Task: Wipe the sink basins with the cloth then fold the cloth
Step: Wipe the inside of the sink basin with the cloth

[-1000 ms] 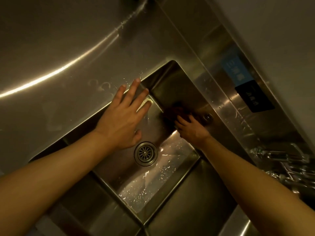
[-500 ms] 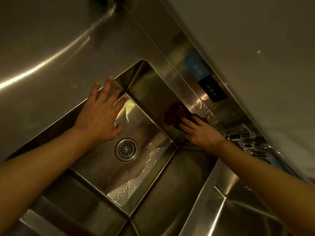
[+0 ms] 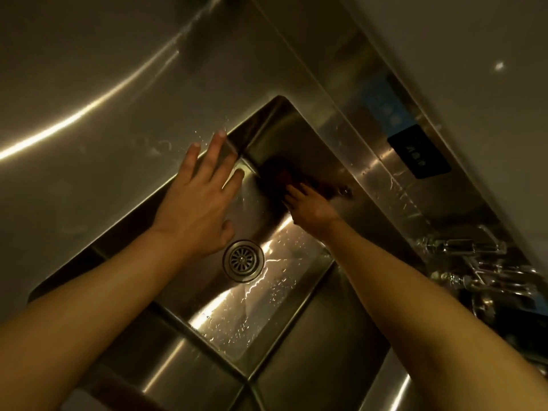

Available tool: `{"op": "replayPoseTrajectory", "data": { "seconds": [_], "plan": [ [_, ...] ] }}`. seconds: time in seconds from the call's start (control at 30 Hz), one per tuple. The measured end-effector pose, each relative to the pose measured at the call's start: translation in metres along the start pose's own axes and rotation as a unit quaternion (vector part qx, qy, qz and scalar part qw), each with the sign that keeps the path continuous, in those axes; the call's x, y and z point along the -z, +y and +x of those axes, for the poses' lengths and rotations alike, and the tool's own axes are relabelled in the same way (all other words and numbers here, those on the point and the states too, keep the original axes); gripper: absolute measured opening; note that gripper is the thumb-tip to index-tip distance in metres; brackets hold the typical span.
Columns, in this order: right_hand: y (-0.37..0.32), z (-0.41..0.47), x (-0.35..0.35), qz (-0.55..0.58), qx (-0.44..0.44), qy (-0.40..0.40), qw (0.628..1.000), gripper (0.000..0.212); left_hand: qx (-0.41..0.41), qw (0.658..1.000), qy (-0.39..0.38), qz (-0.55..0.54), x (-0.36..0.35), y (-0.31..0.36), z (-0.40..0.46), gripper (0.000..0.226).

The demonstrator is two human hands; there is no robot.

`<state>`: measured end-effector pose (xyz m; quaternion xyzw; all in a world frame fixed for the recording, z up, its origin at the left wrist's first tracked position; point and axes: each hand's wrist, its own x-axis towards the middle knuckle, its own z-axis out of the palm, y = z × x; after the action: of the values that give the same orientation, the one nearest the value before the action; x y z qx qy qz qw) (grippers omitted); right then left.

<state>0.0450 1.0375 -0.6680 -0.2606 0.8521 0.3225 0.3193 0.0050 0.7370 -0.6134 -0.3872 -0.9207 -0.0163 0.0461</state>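
- The right hand is down inside the steel sink basin, its fingers laid out fairly straight, pressing a dark reddish cloth against the far wall of the basin.
- The cloth lies just beyond the right fingertips, low on that wall near the corner where the wall meets the basin floor; its outline is lost in shadow.
- The left hand is open, fingers spread and straight, hovering over or resting on the basin's far left edge; I cannot tell whether it touches the metal. It holds nothing.
- The round drain strainer sits in the basin floor, just nearer than the left hand's thumb and to the left of the right forearm.
- Water droplets and bright streaks lie on the basin floor between the two forearms.
- The steel tabletop stretches away beyond and to the left of the left hand.
- Beyond the right hand, on the raised back panel, there is a dark label with a blue label beside it.
- To the right of the right forearm there are shiny tap fittings, blurred.
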Motion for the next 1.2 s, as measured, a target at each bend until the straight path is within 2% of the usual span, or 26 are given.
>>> {"op": "replayPoseTrajectory", "data": {
  "seconds": [0.13, 0.2, 0.37, 0.53, 0.7, 0.93, 1.03, 1.1, 1.2],
  "plan": [
    [-0.025, -0.060, -0.062, 0.000, 0.039, -0.173, 0.984, 0.043, 0.002, 1.000, -0.007, 0.008, -0.003, 0.002, 0.001, 0.097],
    [-0.031, -0.088, -0.081, -0.012, 0.042, -0.227, 0.973, 0.041, 0.002, 1.000, -0.002, 0.009, -0.003, 0.002, 0.000, 0.097],
    [-0.030, -0.117, -0.083, -0.002, 0.027, -0.236, 0.971, 0.039, 0.003, 1.000, -0.015, 0.013, 0.000, 0.003, 0.002, 0.099],
    [-0.021, -0.145, -0.075, 0.000, -0.003, -0.187, 0.982, 0.033, 0.001, 1.000, -0.025, 0.011, 0.008, 0.003, 0.002, 0.098],
    [-0.013, -0.168, -0.045, 0.040, -0.059, -0.148, 0.986, 0.039, 0.000, 0.998, -0.003, -0.056, 0.015, 0.002, 0.001, 0.096],
    [0.006, -0.123, 0.026, 0.091, -0.093, 0.048, 0.990, 0.057, -0.013, 0.985, -0.047, -0.165, 0.047, -0.010, -0.003, 0.082],
    [-0.002, -0.091, 0.061, 0.129, -0.092, 0.148, 0.976, 0.044, -0.031, 0.982, -0.046, -0.182, 0.055, -0.030, -0.006, 0.078],
    [-0.011, -0.072, 0.078, 0.168, -0.093, 0.215, 0.957, 0.054, -0.046, 0.983, -0.051, -0.172, 0.061, -0.047, -0.007, 0.076],
    [-0.028, -0.043, 0.086, 0.238, -0.162, 0.270, 0.919, 0.048, -0.029, 0.985, -0.070, -0.155, 0.066, -0.065, -0.008, 0.078]
  ]
}}
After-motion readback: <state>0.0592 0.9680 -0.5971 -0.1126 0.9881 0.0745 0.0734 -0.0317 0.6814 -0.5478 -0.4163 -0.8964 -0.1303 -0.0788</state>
